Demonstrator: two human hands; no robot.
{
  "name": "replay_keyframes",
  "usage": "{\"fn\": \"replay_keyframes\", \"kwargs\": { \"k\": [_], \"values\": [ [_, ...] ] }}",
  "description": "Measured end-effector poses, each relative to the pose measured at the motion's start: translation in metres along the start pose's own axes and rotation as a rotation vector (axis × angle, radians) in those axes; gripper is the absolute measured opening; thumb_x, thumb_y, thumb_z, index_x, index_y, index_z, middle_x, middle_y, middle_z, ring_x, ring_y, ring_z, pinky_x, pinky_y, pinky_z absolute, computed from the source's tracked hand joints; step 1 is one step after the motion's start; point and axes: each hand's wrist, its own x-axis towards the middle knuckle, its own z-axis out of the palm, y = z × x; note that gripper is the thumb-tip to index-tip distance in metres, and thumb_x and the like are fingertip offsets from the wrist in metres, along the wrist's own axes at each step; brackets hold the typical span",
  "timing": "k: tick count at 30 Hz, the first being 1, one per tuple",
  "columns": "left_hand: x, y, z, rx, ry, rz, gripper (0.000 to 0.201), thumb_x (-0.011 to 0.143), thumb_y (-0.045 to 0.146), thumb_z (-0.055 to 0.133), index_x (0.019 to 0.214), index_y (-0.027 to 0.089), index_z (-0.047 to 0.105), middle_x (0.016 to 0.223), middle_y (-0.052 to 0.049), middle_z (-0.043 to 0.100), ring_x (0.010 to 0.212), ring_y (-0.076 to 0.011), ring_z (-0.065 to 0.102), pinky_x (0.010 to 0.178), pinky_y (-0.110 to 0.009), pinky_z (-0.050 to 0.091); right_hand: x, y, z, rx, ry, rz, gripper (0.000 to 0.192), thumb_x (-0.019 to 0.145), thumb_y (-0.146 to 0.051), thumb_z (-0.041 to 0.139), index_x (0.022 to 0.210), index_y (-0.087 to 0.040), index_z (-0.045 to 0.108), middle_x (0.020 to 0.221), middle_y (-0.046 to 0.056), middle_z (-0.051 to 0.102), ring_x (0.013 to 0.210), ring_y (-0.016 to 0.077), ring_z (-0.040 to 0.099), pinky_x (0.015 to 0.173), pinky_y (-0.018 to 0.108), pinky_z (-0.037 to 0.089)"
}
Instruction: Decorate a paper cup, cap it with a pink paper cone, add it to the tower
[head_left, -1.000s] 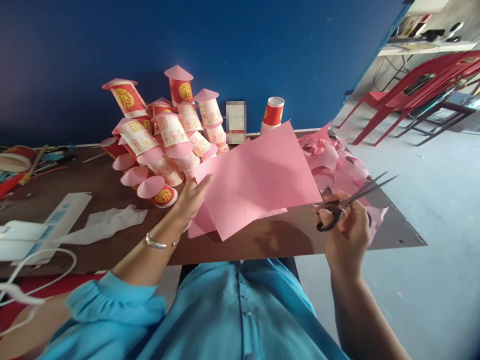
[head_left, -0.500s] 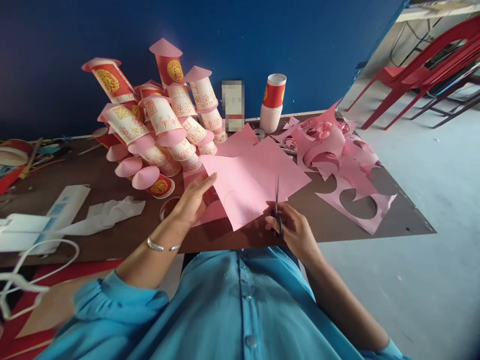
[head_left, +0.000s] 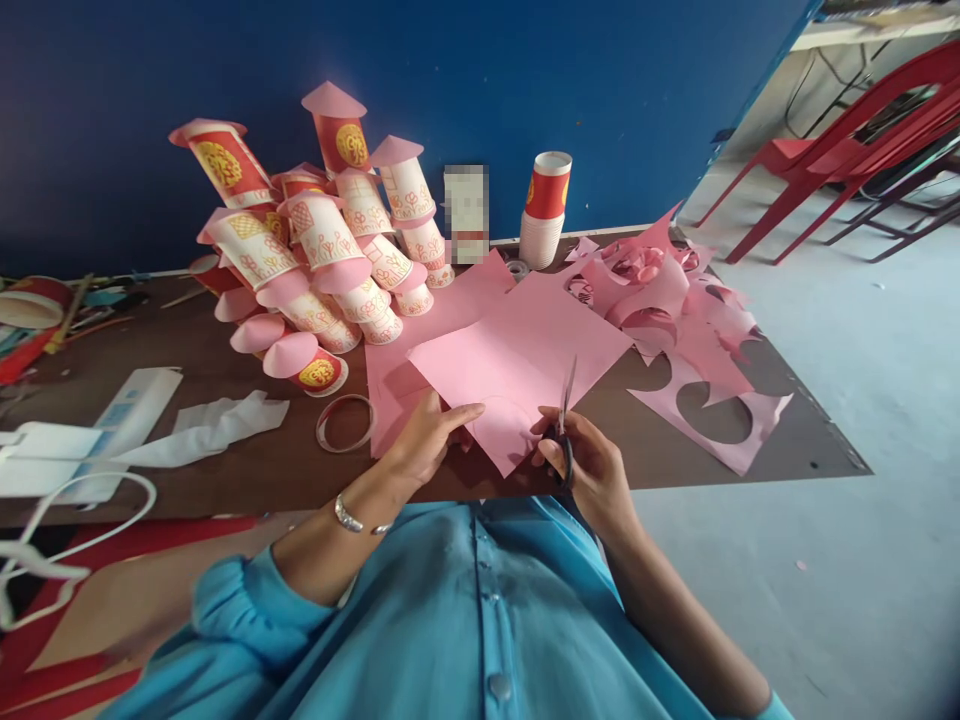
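Observation:
My left hand pinches the near left edge of a pink paper sheet, thumb on top and the other fingers underneath. A faint curved pencil line shows on the sheet near its front corner. In my right hand is a pair of scissors with dark handles, blades pointing up and away, just right of the sheet's front corner. The blades look nearly closed. Another pink sheet lies flat on the table beneath. A roll of tape rests left of it.
Paper-cup towers with pink cone roofs stand at the back left. A cup stack is by the blue wall. Pink offcuts cover the right of the brown table. White packaging lies left; a red chair stands beyond.
My left hand has moved right and slid along the sheet's edge toward its front corner. The sheet has shifted right and turned, uncovering the tape roll. The scissors tilt more to the right.

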Motion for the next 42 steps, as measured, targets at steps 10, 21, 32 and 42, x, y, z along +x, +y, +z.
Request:
{"fn": "replay_keyframes", "kwargs": {
  "k": [10, 21, 32, 42],
  "values": [
    [-0.009, -0.005, 0.015, -0.156, 0.055, -0.080, 0.030, 0.062, 0.036, 0.089, 0.081, 0.015, 0.080, 0.078, -0.007, 0.079, 0.076, -0.0252, 0.075, 0.075, -0.035, 0.058, 0.001, 0.002, 0.002, 0.023, -0.032, 0.043, 0.041, 0.087, -0.054, 0.079, 0.113, -0.023, 0.070, 0.097, 0.003, 0.071, 0.069, 0.0134, 0.066, 0.062, 0.027, 0.057],
    [0.002, 0.009, 0.004, -0.131, 0.160, -0.079, 0.027, 0.064, 0.032, 0.089, 0.085, 0.016, 0.081, 0.098, -0.009, 0.082, 0.103, -0.0292, 0.076, 0.087, -0.037, 0.060, -0.057, 0.010, 0.008, 0.069, -0.207, 0.032, 0.037, 0.092, -0.052, 0.075, 0.119, -0.027, 0.072, 0.097, 0.005, 0.070, 0.072, 0.0165, 0.065, 0.064, 0.028, 0.056],
    [-0.008, 0.011, 0.022, -0.153, 0.193, -0.064, 0.040, 0.061, 0.038, 0.093, 0.090, 0.016, 0.077, 0.092, -0.005, 0.079, 0.102, -0.0254, 0.073, 0.080, -0.029, 0.058, -0.077, 0.017, 0.039, 0.225, -0.111, 0.180, 0.048, 0.090, -0.065, 0.071, 0.114, -0.024, 0.066, 0.100, 0.005, 0.066, 0.068, 0.0148, 0.067, 0.057, 0.026, 0.056],
    [-0.018, -0.004, 0.029, -0.087, 0.054, 0.003, 0.023, 0.076, 0.042, 0.081, 0.087, 0.023, 0.074, 0.093, -0.005, 0.079, 0.106, -0.0291, 0.074, 0.086, -0.037, 0.063, -0.078, 0.024, 0.044, 0.223, -0.102, 0.191, 0.046, 0.092, -0.066, 0.068, 0.106, -0.023, 0.060, 0.088, 0.002, 0.064, 0.063, 0.0124, 0.061, 0.055, 0.025, 0.055]
  ]
}}
